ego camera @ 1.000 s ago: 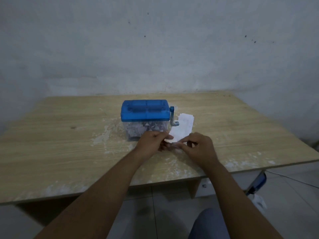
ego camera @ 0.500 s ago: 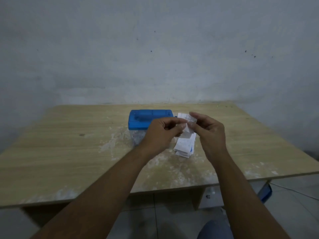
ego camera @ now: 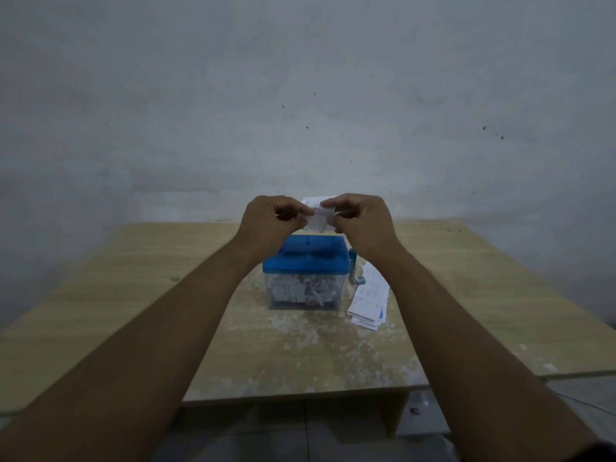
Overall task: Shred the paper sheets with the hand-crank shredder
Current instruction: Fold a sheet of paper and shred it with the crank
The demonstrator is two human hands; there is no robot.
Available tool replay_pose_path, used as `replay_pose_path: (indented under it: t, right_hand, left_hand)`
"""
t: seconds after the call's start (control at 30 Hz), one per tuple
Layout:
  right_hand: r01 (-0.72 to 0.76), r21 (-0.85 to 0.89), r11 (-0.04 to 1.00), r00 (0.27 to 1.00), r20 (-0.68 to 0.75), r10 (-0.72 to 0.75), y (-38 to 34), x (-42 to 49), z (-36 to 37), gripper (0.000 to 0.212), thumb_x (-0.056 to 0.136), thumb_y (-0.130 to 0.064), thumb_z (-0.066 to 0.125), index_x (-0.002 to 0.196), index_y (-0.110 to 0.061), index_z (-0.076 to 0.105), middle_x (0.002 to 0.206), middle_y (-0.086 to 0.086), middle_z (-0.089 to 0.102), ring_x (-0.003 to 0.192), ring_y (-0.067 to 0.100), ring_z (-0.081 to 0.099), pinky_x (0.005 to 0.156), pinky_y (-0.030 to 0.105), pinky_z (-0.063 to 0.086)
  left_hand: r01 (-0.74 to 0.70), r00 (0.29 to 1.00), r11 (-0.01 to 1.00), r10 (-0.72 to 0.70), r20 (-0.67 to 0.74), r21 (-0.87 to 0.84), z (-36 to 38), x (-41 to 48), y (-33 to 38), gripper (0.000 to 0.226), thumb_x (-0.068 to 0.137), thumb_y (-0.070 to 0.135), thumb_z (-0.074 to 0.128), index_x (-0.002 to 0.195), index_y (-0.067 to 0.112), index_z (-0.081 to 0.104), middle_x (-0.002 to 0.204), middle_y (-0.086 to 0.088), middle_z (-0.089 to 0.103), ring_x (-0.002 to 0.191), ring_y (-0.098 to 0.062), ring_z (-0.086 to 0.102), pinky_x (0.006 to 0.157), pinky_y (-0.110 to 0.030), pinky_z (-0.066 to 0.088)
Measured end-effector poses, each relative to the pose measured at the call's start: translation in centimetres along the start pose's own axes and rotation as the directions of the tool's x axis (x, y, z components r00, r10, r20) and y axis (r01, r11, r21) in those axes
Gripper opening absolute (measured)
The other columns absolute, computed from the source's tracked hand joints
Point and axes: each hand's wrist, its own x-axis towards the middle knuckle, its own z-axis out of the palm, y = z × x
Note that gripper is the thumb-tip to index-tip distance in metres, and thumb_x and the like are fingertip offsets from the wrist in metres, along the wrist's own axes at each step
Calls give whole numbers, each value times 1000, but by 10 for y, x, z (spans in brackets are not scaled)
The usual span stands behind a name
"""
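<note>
Up above the blue-lidded, clear plastic hand-crank shredder (ego camera: 305, 261), the left hand (ego camera: 266, 223) and right hand (ego camera: 365, 225) each pinch one small white paper sheet (ego camera: 319, 219) between thumb and fingers. Just right of the shredder, beside its crank (ego camera: 354, 273), a fanned stack of printed white sheets (ego camera: 369, 303) lies on the pale wooden table (ego camera: 133, 295).

Before me stands a light wooden table (ego camera: 133, 311), its top smeared with white dusty patches (ego camera: 320, 341); behind it I see a grey wall (ego camera: 300, 95) flecked with dark specks (ego camera: 484, 128), tiled floor (ego camera: 283, 428) below
</note>
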Motion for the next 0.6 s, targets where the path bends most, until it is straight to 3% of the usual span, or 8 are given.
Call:
replay_pose_path:
  t: [0.17,0.33,0.6]
  right_hand:
    - [41,-75,996,999,-14,-43,7,11,14,22,90,-6,79,100,-24,84,93,-14,79,80,4,74,73,21,62]
    - [-17,-96,995,999,41,21,21,9,21,23,89,-5,80,98,-26,84,91,-13,79,79,5,74,79,30,65]
    - [-40,-147,988,994,93,54,31,12,26,19,90,-9,80,97,-26,84,87,-11,78,78,7,74,80,33,65]
  left_hand:
    - [28,1000,998,-28,-3,48,-2,4,-17,23,85,1,86,97,20,85,92,10,80,88,0,75,86,-15,59]
    - [63,997,993,-68,45,102,5,0,-34,19,85,3,86,93,21,85,89,11,79,85,6,73,82,-7,54]
    - [76,995,992,-82,57,99,12,-6,-51,12,91,15,83,100,22,86,94,13,80,92,7,71,84,-3,50]
